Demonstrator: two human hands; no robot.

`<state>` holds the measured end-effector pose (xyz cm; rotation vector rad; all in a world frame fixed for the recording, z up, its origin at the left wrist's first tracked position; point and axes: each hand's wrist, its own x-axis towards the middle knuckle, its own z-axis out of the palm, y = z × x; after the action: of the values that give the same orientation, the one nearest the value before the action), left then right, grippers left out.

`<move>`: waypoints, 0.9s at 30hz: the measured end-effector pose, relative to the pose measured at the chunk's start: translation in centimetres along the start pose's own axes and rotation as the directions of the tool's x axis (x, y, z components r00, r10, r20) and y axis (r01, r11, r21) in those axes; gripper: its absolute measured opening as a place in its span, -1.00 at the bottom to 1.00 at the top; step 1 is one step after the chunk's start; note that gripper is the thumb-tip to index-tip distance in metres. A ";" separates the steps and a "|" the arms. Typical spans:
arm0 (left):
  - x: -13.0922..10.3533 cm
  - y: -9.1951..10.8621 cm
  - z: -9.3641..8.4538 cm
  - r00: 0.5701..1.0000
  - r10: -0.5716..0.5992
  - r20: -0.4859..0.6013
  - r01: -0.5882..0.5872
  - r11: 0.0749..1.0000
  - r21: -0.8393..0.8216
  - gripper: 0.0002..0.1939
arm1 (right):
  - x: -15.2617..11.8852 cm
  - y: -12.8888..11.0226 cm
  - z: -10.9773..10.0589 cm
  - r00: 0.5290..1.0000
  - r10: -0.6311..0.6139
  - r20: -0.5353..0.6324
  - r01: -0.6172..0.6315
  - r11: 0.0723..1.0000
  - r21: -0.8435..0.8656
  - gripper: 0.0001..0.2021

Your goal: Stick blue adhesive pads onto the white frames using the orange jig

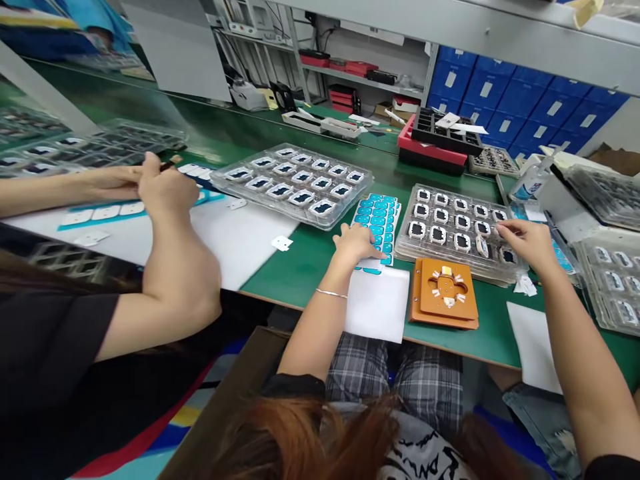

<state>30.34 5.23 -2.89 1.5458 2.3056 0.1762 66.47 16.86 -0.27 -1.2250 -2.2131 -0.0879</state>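
My left hand lies with its fingers spread over a stack of sheets of blue stickers, fingertips on the lower part. A white pad is below it at the table's edge. My right hand is pinched at the right side of a clear plastic tray that carries white frame parts with dark middles. One white frame part stands tilted near my fingertips; what the fingers hold, if anything, is too small to tell. Between my hands sits an orange fixture with a shaped recess.
A co-worker's hands work at the left over a white sheet. Another filled tray lies between us. Black and red bins stand behind, a bottle at back right. More trays are at far right.
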 end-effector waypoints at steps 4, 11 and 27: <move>-0.4 0.2 -0.3 0.998 -0.064 -0.013 0.064 0.998 0.028 -0.35 | -0.6 1.0 0.5 0.995 0.011 -0.100 -0.011 1.000 -0.002 -0.64; -0.2 0.4 -0.3 0.991 -0.131 0.005 0.130 0.985 0.110 -0.36 | -3.4 -2.1 -1.0 0.932 -0.361 -0.017 0.360 0.924 0.127 -0.71; 0.6 -0.4 0.3 0.994 -0.089 0.064 0.081 0.991 0.110 -0.38 | -4.0 -0.1 -0.1 0.990 0.082 0.117 -0.047 0.961 -0.274 -0.55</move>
<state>29.88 5.58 -3.44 1.4759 2.3561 -0.0232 68.05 13.75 -2.33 -1.4858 -2.3246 -0.3033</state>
